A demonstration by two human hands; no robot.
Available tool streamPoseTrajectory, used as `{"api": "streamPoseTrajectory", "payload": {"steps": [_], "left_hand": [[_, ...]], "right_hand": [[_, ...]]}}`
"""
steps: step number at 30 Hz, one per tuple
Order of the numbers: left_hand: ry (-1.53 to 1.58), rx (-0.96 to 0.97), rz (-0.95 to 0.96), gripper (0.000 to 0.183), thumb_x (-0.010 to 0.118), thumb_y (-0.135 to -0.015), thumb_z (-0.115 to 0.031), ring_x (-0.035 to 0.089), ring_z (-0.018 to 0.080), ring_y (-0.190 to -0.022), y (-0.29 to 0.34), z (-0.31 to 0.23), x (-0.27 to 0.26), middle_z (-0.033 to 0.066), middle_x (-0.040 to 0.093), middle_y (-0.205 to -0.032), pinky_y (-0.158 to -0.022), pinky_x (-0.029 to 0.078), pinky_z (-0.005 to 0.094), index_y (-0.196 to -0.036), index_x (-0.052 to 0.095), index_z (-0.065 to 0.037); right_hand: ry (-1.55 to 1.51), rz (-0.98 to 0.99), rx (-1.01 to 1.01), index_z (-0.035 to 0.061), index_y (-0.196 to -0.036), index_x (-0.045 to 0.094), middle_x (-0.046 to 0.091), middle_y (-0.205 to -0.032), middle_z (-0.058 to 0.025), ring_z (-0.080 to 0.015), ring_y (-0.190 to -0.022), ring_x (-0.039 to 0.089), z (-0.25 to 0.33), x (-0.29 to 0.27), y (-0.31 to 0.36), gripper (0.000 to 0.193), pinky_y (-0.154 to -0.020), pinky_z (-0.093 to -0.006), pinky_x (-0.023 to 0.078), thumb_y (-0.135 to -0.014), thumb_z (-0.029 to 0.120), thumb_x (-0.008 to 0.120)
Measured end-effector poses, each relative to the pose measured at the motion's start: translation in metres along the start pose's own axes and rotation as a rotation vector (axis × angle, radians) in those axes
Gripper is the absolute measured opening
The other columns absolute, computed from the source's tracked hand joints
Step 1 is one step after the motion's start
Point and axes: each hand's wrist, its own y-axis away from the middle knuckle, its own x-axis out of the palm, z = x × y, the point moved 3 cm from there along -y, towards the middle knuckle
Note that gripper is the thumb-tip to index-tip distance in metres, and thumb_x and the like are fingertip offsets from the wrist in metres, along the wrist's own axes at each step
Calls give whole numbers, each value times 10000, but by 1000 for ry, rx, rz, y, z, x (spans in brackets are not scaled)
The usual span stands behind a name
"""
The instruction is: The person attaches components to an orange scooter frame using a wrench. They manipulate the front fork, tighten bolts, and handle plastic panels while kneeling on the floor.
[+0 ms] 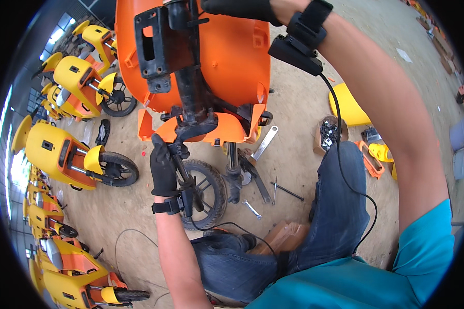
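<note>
My left hand (164, 167), in a black glove, is closed round the upper part of one fork leg (184, 177) of a scooter front end. The other fork leg (233, 175), with a shiny tube, hangs to its right. Above them rise an orange body panel (232, 67) and a black frame tube (191, 92) with a bracket (152, 49). My right hand (242, 7), also gloved, reaches across the panel toward the top of that tube; its fingers are mostly cut off by the upper edge. A spoked wheel with a black tyre (219, 206) is behind the left fork leg.
On the floor lie a large wrench (265, 141), a small spanner (251, 210) and a long dark rod (290, 191). A box of small parts (329, 134) stands by my knee. Yellow scooters (69, 152) line the left side. A cardboard box (283, 237) is between my legs.
</note>
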Motion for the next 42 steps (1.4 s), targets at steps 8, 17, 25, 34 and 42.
{"api": "streamPoseTrajectory", "payload": {"steps": [8, 17, 25, 34, 42], "left_hand": [[-29, 21, -40, 565, 233, -1050, -420, 615, 196, -696, 5, 4, -8, 90, 625, -782, -722, 544, 353, -974, 603, -1], [-7, -14, -70, 588, 279, -1034, -469, 660, 225, -750, 14, 0, -23, 119, 668, -832, -742, 548, 338, -1037, 603, 22], [-24, -31, -113, 654, 291, -1018, -530, 643, 201, -704, 16, 3, -28, 109, 664, -762, -729, 525, 315, -913, 647, 8], [11, -8, -92, 632, 342, -1008, -534, 629, 170, -691, 15, 2, -24, 92, 655, -761, -696, 519, 304, -944, 649, 15], [119, -58, -109, 536, 447, -996, -491, 569, 130, -669, 17, -2, -22, 56, 629, -734, -657, 480, 283, -887, 640, -3]], "right_hand": [[227, 91, -376, 12, -747, 697, 662, -750, -219, -376, -719, 655, 6, 14, -2, 197, -678, -418, 512, -753, 140, 547], [-294, 89, 45, -35, -802, 687, 648, -821, -261, -405, -785, 640, 29, -3, 22, 276, -714, -454, 496, -775, 213, 569], [-825, 88, 238, 44, -1058, 605, 572, -697, -58, -118, -528, 576, 57, -3, 72, 281, -520, -279, 505, -936, 294, 566], [-1071, 167, 358, 12, -1064, 612, 573, -713, -51, -98, -594, 508, 73, -3, 118, 231, -600, -273, 449, -912, 170, 540], [-1041, 271, 422, 10, -1056, 619, 570, -702, -59, -113, -635, 537, 86, -7, 129, 219, -627, -284, 455, -928, 152, 512]]}}
